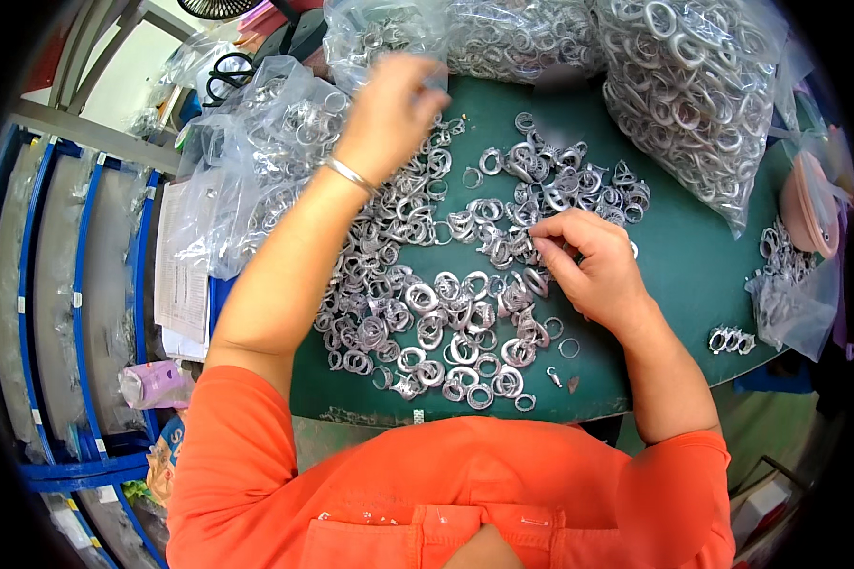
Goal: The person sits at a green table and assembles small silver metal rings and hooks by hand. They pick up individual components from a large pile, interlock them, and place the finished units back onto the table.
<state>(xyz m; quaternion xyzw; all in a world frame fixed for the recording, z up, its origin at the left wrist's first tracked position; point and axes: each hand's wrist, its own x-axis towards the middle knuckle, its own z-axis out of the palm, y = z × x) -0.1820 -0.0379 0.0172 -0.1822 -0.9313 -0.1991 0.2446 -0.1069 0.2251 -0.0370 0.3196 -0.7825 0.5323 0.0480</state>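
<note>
Many silver-grey metal rings (380, 318) lie in a spread heap on a green tabletop. My left hand (394, 114), a silver bangle (351, 175) at its wrist, is held over the far left of the heap, beside a clear bag. Motion smears its fingers, so their grip is hidden. On the right side of the heap, my right hand (593, 266) has thumb and forefinger pinched together on a small ring (527, 239) among the others. A separate cluster of rings (565, 180) sits just beyond this hand.
Clear bags full of rings stand at the far side, a large one (693, 95) at the right. Black scissors (230, 78) rest at the far left. A pink container (808, 204) and three joined rings (732, 340) are at the right. Blue-framed racks (81, 284) fill the left.
</note>
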